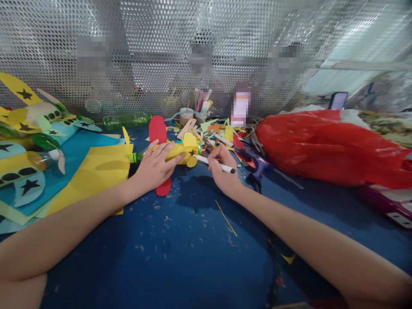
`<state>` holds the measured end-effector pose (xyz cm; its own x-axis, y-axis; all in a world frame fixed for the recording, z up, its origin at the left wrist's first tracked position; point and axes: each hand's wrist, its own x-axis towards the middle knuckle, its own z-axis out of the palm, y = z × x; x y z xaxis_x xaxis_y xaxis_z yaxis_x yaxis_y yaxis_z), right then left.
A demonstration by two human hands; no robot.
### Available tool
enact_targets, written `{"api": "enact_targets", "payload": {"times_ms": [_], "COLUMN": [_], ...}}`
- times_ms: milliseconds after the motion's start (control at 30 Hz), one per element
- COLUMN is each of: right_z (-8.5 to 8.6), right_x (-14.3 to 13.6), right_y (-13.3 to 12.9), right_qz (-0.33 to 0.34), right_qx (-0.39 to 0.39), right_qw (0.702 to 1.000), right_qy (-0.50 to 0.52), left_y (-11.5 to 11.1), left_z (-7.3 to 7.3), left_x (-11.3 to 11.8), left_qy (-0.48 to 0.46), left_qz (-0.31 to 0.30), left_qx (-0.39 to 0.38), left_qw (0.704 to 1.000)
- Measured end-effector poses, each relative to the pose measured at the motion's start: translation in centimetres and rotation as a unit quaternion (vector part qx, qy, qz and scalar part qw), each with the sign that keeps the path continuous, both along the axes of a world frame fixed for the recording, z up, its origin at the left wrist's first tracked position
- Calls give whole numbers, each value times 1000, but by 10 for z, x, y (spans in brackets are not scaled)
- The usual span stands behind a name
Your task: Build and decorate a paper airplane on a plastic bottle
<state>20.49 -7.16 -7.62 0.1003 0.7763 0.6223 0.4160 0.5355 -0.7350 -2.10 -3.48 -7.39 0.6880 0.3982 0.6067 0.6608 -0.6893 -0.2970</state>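
A toy airplane (175, 150) made from a green-capped bottle wrapped in yellow lies on the blue table. Its long red wing (158, 128) runs crosswise, and a black star (192, 152) marks the yellow tail. My left hand (157, 165) is closed over the airplane's body, fingers across the yellow wrap. In my right hand (224, 169) is a white marker (215, 164) with a black end, pinched between the fingers. The marker's tip is at the tail, right beside the star. Part of the body is hidden under my left hand.
Several finished bottle airplanes (27, 171) stand at left near yellow paper (96, 171). Paper scraps (209, 128) lie behind my hands, with a glue gun (257, 165) on the right. A red plastic bag (322, 146) fills the right side; a green bottle (127, 121) lies at the back.
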Motion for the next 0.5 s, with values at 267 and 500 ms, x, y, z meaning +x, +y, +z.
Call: {"api": "enact_targets", "payload": {"times_ms": [267,500], "right_z": [2,0], "right_x": [0,3], "right_y": [-1,2], "right_qz": [0,-14], "right_qx": [2,24], "right_qw": [1000,999], "right_qy": [-4,25], "left_y": [0,0], "left_z": [-1,-2], "left_x": [0,0], "left_qy": [-22,-13], "left_qz": [-14,-6], "left_qx": [-32,-15], "left_qw": [999,1000]}}
